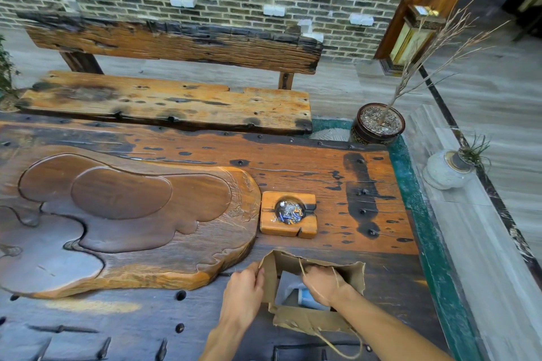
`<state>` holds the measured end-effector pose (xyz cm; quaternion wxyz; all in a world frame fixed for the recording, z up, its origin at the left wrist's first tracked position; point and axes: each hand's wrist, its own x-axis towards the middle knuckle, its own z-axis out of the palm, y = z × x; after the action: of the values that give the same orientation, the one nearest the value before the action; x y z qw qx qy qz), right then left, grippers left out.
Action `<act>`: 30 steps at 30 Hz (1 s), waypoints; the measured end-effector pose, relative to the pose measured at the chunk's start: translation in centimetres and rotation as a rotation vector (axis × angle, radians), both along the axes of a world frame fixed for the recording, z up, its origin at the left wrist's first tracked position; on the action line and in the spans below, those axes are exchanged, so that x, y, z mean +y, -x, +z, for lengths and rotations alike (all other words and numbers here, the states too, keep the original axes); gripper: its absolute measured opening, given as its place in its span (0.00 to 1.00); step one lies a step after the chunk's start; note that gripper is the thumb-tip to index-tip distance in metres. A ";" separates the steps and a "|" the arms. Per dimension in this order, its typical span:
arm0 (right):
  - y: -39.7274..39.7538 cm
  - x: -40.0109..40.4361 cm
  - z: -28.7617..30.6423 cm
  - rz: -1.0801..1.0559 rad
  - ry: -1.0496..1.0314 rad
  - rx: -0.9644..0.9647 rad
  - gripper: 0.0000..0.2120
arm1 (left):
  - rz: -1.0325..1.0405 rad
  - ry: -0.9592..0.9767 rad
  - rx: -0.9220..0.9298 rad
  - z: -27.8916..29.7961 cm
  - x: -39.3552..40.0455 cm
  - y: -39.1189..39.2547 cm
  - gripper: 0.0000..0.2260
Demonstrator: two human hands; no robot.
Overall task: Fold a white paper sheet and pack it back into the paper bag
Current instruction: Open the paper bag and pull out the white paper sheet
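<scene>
The brown bag (311,319) stands open on the dark table (117,325), near the front edge. The left hand (243,291) pinches the bag's left side. The right hand (322,281) is down inside the bag, fingers curled; I cannot tell what it holds. White paper (289,284) shows inside, just beside that hand. The bag's top edge looks torn.

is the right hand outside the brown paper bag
No, the right hand is reaching down inside the open top of the brown paper bag, while the left hand grips its left edge.
</scene>
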<state>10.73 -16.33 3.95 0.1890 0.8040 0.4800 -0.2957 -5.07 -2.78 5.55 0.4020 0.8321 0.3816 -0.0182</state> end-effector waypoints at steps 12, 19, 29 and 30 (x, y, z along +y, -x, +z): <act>-0.4 -3.5 4.2 -0.216 0.039 0.203 0.15 | 0.078 -0.082 0.054 1.2 0.3 0.0 0.11; -1.0 -4.2 6.6 -0.310 0.072 0.169 0.14 | 0.110 -0.092 0.052 2.0 0.4 -0.1 0.11; -1.0 -4.0 10.4 -0.381 -0.104 0.257 0.16 | 0.011 -0.056 -0.034 1.6 0.8 -0.5 0.08; -0.7 -3.9 12.1 -0.380 -0.166 0.228 0.16 | -0.010 -0.062 -0.058 2.8 1.0 -0.7 0.09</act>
<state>11.43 -20.25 16.01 0.0079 0.8541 0.3608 -0.3745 -4.41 -1.77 8.32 0.3867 0.8464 0.3659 0.0156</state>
